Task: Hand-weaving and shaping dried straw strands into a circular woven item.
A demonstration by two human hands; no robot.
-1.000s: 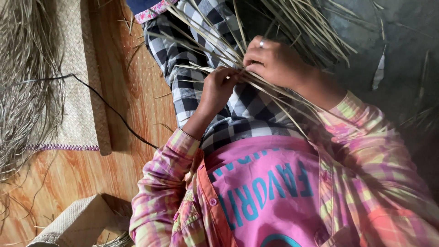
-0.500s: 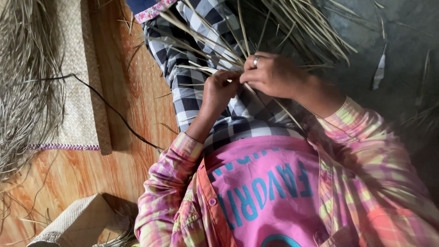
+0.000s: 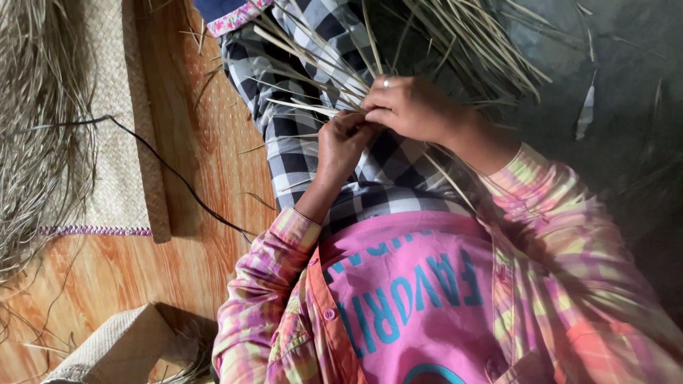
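A: Hands first. What are they doing?

B: Left hand (image 3: 341,142) and right hand (image 3: 409,107) are meeting over the lap, both working the pale dry straw strips (image 3: 313,78). Left fingers (image 3: 350,125) are curling in, pinching a strip end. Right fingers (image 3: 377,107) are pressing together over the same spot, tips touching the left hand; a ring is showing on one of them.

A: Where are the strips lying?

B: Fanning up and away from the hands, across the black-and-white checked cloth (image 3: 299,149) over the legs, some spreading onto the dark grey floor (image 3: 619,163) at the right.

A: Any labels or print?

B: Large blue lettering is running across the pink shirt front (image 3: 413,299), below the hands. A plaid pink-and-yellow overshirt (image 3: 270,306) is covering both arms. A patch of floral fabric (image 3: 238,14) is peeking in at the top edge.

A: Containers?

B: One woven straw piece (image 3: 114,348), box-like, is sitting at the bottom left corner; contents cannot be told. A woven mat (image 3: 124,128) with a purple stitched edge is lying at the left on the orange wooden floor (image 3: 206,178), a loose bundle of grey fibres (image 3: 35,128) draping over it. A thin dark cord (image 3: 178,178) is trailing from the mat towards the left sleeve.
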